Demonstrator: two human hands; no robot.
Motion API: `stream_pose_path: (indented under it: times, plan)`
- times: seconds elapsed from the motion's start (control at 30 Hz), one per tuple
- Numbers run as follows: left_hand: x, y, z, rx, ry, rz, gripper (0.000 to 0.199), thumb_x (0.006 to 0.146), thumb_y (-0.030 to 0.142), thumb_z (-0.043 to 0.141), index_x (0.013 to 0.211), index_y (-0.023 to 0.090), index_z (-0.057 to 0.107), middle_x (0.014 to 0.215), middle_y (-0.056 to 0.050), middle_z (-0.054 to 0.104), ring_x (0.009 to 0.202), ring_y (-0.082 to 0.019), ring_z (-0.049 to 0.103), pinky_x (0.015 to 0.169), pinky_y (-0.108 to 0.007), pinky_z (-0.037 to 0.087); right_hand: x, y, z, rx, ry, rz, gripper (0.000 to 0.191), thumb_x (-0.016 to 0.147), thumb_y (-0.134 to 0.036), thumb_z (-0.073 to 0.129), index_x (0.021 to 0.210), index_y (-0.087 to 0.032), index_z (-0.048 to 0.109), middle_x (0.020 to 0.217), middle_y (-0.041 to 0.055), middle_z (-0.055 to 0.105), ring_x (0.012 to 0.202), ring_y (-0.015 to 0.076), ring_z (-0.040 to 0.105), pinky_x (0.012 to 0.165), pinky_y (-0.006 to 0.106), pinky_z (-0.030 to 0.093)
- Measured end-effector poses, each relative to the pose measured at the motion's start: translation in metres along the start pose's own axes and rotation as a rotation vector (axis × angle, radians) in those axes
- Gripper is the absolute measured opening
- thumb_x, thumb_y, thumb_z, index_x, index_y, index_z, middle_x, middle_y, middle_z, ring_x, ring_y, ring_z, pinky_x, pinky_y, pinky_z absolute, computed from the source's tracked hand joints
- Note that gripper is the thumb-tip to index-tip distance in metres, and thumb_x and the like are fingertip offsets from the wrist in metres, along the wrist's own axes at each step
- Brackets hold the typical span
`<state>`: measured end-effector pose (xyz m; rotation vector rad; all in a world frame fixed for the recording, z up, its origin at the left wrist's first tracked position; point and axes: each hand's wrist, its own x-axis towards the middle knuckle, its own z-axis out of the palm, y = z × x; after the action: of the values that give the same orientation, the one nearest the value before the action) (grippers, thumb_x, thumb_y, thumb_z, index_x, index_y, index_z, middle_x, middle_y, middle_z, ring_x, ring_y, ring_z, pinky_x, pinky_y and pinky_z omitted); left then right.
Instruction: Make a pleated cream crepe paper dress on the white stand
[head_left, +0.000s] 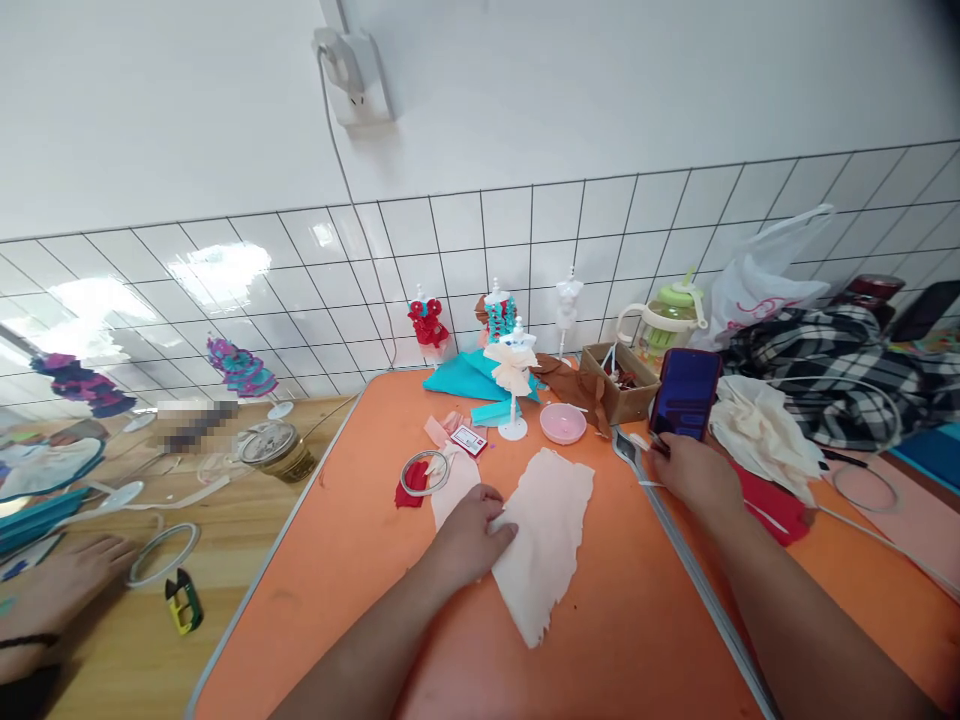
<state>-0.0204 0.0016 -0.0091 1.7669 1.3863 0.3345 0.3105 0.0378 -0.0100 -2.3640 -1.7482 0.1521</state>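
A piece of cream cloth (544, 530) with frayed edges lies flat on the orange table. My left hand (471, 535) is closed on its left edge, pinching it between thumb and fingers. My right hand (694, 475) is closed beside the phone (685, 392), above the gap between two tables. Something small and dark shows at its fingertips, too little of it to name. In front of the cloth stands a small white dress form (514, 372) in cream ruffled fabric. A pink dish (562, 423) sits right of it. Left of the cloth, a metal ring (424, 474) lies on cloth scraps.
Several more mini dress forms (427, 325) stand along the tiled wall. A cardboard box (626, 395), a lidded cup (667, 318) and crumpled cream fabric (761, 430) are at right. On the wooden table at left lie another person's hand (82, 575) and yellow-green thread snips (183, 602).
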Motion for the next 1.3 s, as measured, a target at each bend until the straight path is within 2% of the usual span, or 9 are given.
stream_pose_path:
  times: [0.07, 0.17, 0.33, 0.47, 0.53, 0.63, 0.8, 1.1, 1.3]
  plan:
    - [0.002, 0.003, 0.000, 0.011, 0.016, 0.009, 0.026, 0.078, 0.043, 0.044, 0.068, 0.021, 0.053, 0.076, -0.001, 0.053, 0.060, -0.015, 0.052, 0.045, -0.025, 0.035, -0.014, -0.017, -0.012, 0.153, 0.029, -0.128, 0.025, 0.081, -0.039, 0.045, 0.088, -0.023, 0.063, 0.093, 0.0079, 0.066, 0.079, 0.0227, 0.060, 0.060, 0.028, 0.039]
    - [0.006, 0.003, 0.004, 0.067, 0.027, -0.013, 0.027, 0.078, 0.043, 0.043, 0.064, 0.020, 0.047, 0.062, 0.002, 0.045, 0.057, -0.014, 0.047, 0.048, -0.023, 0.033, -0.030, -0.054, -0.017, 0.420, -0.161, -0.383, 0.021, 0.080, -0.041, 0.050, 0.082, -0.024, 0.061, 0.084, 0.0004, 0.067, 0.067, 0.0150, 0.057, 0.057, 0.024, 0.038]
    - [0.009, -0.004, 0.006, 0.173, 0.001, -0.028, 0.033, 0.078, 0.048, 0.043, 0.061, 0.020, 0.045, 0.063, 0.001, 0.048, 0.060, -0.015, 0.048, 0.049, -0.024, 0.030, -0.027, -0.089, 0.014, 0.297, -0.163, -0.401, 0.018, 0.083, -0.034, 0.047, 0.083, -0.021, 0.059, 0.080, 0.0004, 0.065, 0.071, 0.0144, 0.056, 0.058, 0.022, 0.033]
    - [0.002, -0.002, -0.003, 0.322, -0.002, -0.100, 0.028, 0.078, 0.048, 0.046, 0.068, 0.022, 0.052, 0.071, -0.001, 0.058, 0.068, -0.021, 0.055, 0.054, -0.028, 0.035, -0.021, -0.084, 0.036, 0.170, -0.176, -0.404, 0.015, 0.079, -0.031, 0.054, 0.082, -0.018, 0.060, 0.087, 0.0041, 0.064, 0.075, 0.0157, 0.056, 0.060, 0.023, 0.031]
    - [-0.001, 0.002, -0.005, 0.465, 0.123, -0.042, 0.027, 0.073, 0.047, 0.055, 0.084, 0.023, 0.057, 0.085, -0.005, 0.061, 0.083, -0.026, 0.055, 0.064, -0.033, 0.040, -0.021, -0.079, 0.039, 0.176, -0.194, -0.415, 0.016, 0.079, -0.033, 0.054, 0.082, -0.018, 0.059, 0.086, 0.0039, 0.063, 0.074, 0.0150, 0.055, 0.061, 0.023, 0.032]
    - [-0.002, 0.010, -0.001, 0.595, 0.283, 0.286, 0.042, 0.074, 0.043, 0.058, 0.110, 0.023, 0.052, 0.107, -0.009, 0.056, 0.101, -0.028, 0.049, 0.084, -0.041, 0.038, -0.021, -0.072, 0.036, 0.228, -0.234, -0.431, 0.021, 0.079, -0.037, 0.054, 0.088, -0.019, 0.060, 0.086, 0.0031, 0.063, 0.076, 0.0155, 0.056, 0.064, 0.023, 0.034]
    - [0.003, 0.010, 0.015, 0.619, 0.069, 0.638, 0.038, 0.084, 0.043, 0.049, 0.117, 0.023, 0.049, 0.120, -0.009, 0.052, 0.111, -0.025, 0.045, 0.098, -0.043, 0.031, -0.017, -0.059, 0.029, 0.367, -0.284, -0.394, 0.025, 0.077, -0.038, 0.055, 0.094, -0.021, 0.061, 0.088, 0.0022, 0.065, 0.079, 0.0163, 0.058, 0.065, 0.024, 0.038]
    - [0.009, -0.004, 0.016, 0.607, -0.020, 0.612, 0.051, 0.083, 0.049, 0.048, 0.128, 0.026, 0.043, 0.136, -0.006, 0.045, 0.128, -0.028, 0.033, 0.106, -0.047, 0.019, -0.016, -0.057, 0.034, 0.231, -0.286, -0.511, 0.013, 0.076, -0.028, 0.054, 0.084, -0.020, 0.060, 0.083, 0.0028, 0.063, 0.074, 0.0156, 0.055, 0.063, 0.024, 0.033]
    - [0.006, -0.004, 0.019, 0.589, -0.005, 0.600, 0.046, 0.084, 0.049, 0.047, 0.124, 0.025, 0.048, 0.131, -0.008, 0.049, 0.123, -0.026, 0.039, 0.106, -0.047, 0.019, -0.014, -0.054, 0.040, 0.194, -0.266, -0.501, 0.013, 0.077, -0.030, 0.054, 0.084, -0.020, 0.059, 0.082, 0.0022, 0.061, 0.073, 0.0152, 0.054, 0.060, 0.023, 0.030]
